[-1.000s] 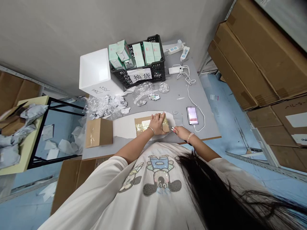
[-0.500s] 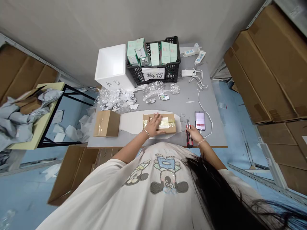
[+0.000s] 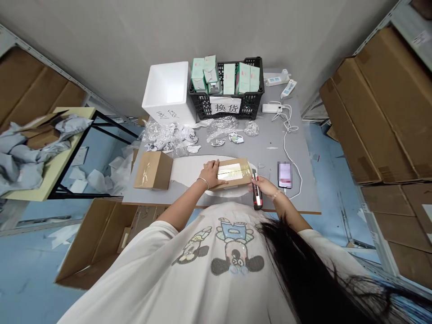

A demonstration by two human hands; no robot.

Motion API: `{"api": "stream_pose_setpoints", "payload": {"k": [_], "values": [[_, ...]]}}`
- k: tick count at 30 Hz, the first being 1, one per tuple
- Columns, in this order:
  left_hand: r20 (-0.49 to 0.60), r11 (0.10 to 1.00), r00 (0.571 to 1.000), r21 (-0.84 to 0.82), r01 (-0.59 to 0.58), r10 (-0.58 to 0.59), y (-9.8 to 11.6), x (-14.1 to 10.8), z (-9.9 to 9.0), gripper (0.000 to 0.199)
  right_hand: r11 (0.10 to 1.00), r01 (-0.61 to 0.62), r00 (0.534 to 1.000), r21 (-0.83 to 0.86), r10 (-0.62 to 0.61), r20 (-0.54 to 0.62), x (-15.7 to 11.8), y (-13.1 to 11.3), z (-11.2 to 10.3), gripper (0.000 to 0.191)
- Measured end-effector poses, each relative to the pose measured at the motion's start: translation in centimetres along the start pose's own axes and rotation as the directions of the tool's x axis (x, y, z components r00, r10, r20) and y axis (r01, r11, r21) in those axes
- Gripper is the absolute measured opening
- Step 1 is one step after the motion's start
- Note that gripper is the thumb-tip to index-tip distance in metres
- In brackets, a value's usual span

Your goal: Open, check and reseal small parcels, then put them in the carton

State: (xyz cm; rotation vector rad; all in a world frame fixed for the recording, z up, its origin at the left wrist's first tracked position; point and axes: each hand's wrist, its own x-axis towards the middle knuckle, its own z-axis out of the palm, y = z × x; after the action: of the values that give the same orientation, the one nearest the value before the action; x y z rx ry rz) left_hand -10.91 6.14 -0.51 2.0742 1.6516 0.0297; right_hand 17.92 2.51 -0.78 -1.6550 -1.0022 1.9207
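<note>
At table edge (image 3: 297,210), right hand (image 3: 265,188) grips box-cutter (image 3: 257,200).

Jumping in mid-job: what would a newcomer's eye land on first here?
The black plastic crate of mint-green boxes stands at the far edge of the table, a white foam box beside it. Nearest, the left hand presses a taped cardboard box while the right hand grips a red-and-black box cutter.

Matt cardboard box (image 3: 231,182) — glossy tape (image 3: 229,171)
</note>
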Motion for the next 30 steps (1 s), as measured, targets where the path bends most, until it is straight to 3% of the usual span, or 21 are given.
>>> {"api": "stream_pose_setpoints", "payload": {"k": [3, 5, 7, 9, 13, 16, 20, 30], "values": [[-0.023, 0.998, 1.0, -0.057, 0.0, -0.001, -0.8, -0.9, 0.4, 0.129, 0.952, 0.073, 0.982, -0.297, -0.121, -0.146, 0.1, -1.5, 0.4, 0.018], [-0.048, 0.994, 0.998, -0.105, 0.031, -0.036, -1.8, -1.8, 0.7, 0.133, 0.805, 0.122, 0.95, -0.581, -0.263, -0.166, 0.0, -2.9, 0.8, 0.019], [-0.065, 0.977, 0.992, -0.189, 0.098, -0.112, -3.1, -2.8, 1.2, 0.134, 0.582, 0.161, 0.922, -0.797, -0.376, -0.089, -0.2, -4.5, 1.8, 0.023], [-0.061, 0.94, 0.986, -0.316, 0.13, -0.157, -4.4, -3.5, 2.1, 0.133, 0.365, 0.195, 0.913, -0.91, -0.406, 0.033, 0.0, -6.2, 3.6, 0.029], [-0.106, 0.824, 0.994, -0.565, -0.041, -0.024, -6.2, -3.7, 4.0, 0.127, 0.03, 0.327, 0.908, -0.944, -0.286, 0.306, 1.4, -8.1, 8.8, 0.037], [-0.166, 0.721, 0.985, -0.677, -0.147, 0.044, -6.6, -3.2, 4.8, 0.123, -0.136, 0.394, 0.888, -0.909, -0.199, 0.415, 2.8, -8.5, 12.0, 0.036], [-0.168, 0.656, 0.985, -0.739, -0.152, 0.039, -6.8, -2.6, 5.1, 0.129, -0.255, 0.414, 0.876, -0.874, -0.149, 0.458, 3.9, -8.9, 13.9, 0.033], [-0.108, 0.678, 0.99, -0.721, -0.144, 0.096, -7.7, -1.8, 5.7, 0.132, -0.357, 0.377, 0.906, -0.855, -0.05, 0.42, 4.1, -10.4, 15.6, 0.028]]}}
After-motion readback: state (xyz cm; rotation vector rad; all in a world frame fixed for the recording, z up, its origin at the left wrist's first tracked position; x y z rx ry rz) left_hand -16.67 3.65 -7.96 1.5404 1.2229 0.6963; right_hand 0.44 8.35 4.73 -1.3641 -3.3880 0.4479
